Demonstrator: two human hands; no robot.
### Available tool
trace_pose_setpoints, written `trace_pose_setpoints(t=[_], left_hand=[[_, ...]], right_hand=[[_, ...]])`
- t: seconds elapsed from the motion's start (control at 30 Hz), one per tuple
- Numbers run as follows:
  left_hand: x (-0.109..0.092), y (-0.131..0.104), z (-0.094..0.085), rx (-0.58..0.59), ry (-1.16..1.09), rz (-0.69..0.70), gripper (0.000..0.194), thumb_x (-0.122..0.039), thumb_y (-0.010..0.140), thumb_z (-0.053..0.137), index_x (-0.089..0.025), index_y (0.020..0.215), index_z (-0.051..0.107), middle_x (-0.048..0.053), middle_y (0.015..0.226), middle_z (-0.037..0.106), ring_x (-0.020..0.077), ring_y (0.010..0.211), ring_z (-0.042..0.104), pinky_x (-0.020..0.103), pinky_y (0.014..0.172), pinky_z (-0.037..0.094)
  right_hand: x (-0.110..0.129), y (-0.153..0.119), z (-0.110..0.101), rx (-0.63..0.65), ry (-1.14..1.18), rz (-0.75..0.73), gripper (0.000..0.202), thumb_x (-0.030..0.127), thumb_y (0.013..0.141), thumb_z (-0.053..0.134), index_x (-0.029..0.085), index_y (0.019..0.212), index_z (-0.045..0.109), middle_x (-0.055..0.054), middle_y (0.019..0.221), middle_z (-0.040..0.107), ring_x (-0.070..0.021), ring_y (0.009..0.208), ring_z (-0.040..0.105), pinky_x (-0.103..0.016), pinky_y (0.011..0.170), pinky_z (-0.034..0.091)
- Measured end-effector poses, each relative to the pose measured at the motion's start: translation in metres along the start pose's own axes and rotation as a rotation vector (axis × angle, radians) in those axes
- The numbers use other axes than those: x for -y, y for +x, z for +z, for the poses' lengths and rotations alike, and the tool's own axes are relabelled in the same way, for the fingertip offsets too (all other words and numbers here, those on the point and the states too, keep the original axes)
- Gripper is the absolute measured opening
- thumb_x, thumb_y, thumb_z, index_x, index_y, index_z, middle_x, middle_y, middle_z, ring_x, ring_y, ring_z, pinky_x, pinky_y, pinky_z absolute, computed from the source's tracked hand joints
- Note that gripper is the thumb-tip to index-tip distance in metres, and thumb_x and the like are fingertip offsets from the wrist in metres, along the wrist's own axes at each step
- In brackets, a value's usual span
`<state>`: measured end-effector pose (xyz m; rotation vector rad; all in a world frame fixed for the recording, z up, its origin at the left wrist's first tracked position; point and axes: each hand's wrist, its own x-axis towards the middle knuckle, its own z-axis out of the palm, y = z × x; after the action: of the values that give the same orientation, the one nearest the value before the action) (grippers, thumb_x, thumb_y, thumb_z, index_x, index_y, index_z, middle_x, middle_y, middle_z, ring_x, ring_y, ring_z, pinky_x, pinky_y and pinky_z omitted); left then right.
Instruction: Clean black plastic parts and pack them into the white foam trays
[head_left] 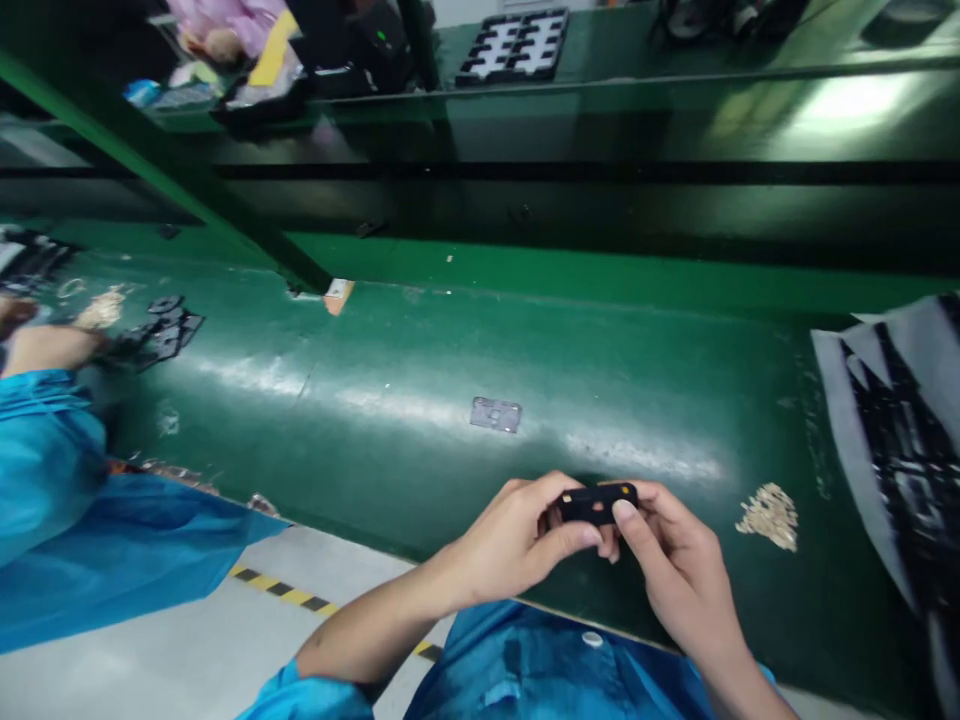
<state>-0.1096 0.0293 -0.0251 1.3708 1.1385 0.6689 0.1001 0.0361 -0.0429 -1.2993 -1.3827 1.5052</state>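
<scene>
Between my two hands is a small black plastic part (585,506) with brass-coloured spots near its ends and a hole in the middle. My left hand (525,535) grips its left end, thumb along the lower edge. On its right end, my right hand (671,555) holds it with the thumb pressed on the front face near a brass spot. A flat grey rectangular plate (496,415) lies on the green bench just beyond my hands. To the right of my right hand sits a pile of small brass-coloured pieces (769,516).
At the right, black parts (911,450) lie on a pale sheet (840,400). A co-worker's blue sleeve (45,450) is at the left, near black parts (169,330) and another brass-coloured pile (101,308). A green post (187,190) slants down to the bench; a tray (514,45) rests on the shelf.
</scene>
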Motion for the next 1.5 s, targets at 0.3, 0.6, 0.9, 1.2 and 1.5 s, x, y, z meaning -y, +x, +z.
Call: trace_pose_setpoints(t=[0.3, 0.6, 0.9, 1.2, 1.5], left_hand=[[-0.004, 0.013, 0.036, -0.089, 0.264, 0.196, 0.015, -0.026, 0.107, 0.054, -0.022, 0.092, 0.055, -0.007, 0.067, 0.051, 0.0096, 0.054, 0.046, 0.023, 0.056, 0.035], [-0.006, 0.019, 0.063, -0.066, 0.291, 0.236, 0.016, -0.020, 0.107, 0.051, -0.023, 0.092, 0.046, -0.009, 0.067, 0.045, 0.0085, 0.052, 0.040, 0.022, 0.054, 0.030], [-0.013, 0.023, 0.066, 0.050, 0.047, 0.100, 0.018, -0.030, 0.112, 0.042, -0.021, 0.100, 0.051, -0.006, 0.071, 0.047, 0.0105, 0.060, 0.044, 0.025, 0.061, 0.034], [-0.006, 0.020, 0.065, 0.019, -0.204, 0.114, 0.036, -0.042, 0.113, 0.035, -0.017, 0.098, 0.056, -0.004, 0.069, 0.046, 0.0114, 0.059, 0.043, 0.028, 0.061, 0.033], [-0.001, 0.018, 0.072, -0.056, -0.251, 0.082, 0.040, -0.045, 0.113, 0.035, -0.018, 0.091, 0.054, -0.003, 0.070, 0.045, 0.0116, 0.061, 0.040, 0.029, 0.062, 0.032]], right_hand=[[0.010, -0.013, -0.020, -0.148, 0.095, -0.052, 0.024, 0.040, 0.106, 0.060, 0.021, 0.107, 0.075, 0.003, 0.067, 0.059, -0.0109, 0.050, 0.051, -0.024, 0.051, 0.042], [-0.005, -0.019, -0.033, -0.203, 0.135, -0.147, 0.022, 0.031, 0.105, 0.060, 0.021, 0.096, 0.077, -0.002, 0.083, 0.067, -0.0075, 0.051, 0.044, -0.023, 0.047, 0.035], [-0.008, -0.028, -0.046, -0.180, 0.157, -0.157, 0.021, 0.024, 0.107, 0.057, 0.024, 0.109, 0.078, -0.002, 0.089, 0.068, -0.0060, 0.051, 0.051, -0.022, 0.049, 0.041], [-0.012, -0.035, -0.044, -0.178, 0.111, -0.190, 0.022, 0.020, 0.109, 0.055, 0.026, 0.117, 0.075, 0.001, 0.088, 0.062, -0.0048, 0.051, 0.054, -0.021, 0.048, 0.041], [-0.016, -0.044, -0.038, -0.213, -0.047, -0.288, 0.026, 0.014, 0.107, 0.055, 0.024, 0.123, 0.073, -0.002, 0.092, 0.063, -0.0088, 0.058, 0.058, -0.024, 0.053, 0.047]])
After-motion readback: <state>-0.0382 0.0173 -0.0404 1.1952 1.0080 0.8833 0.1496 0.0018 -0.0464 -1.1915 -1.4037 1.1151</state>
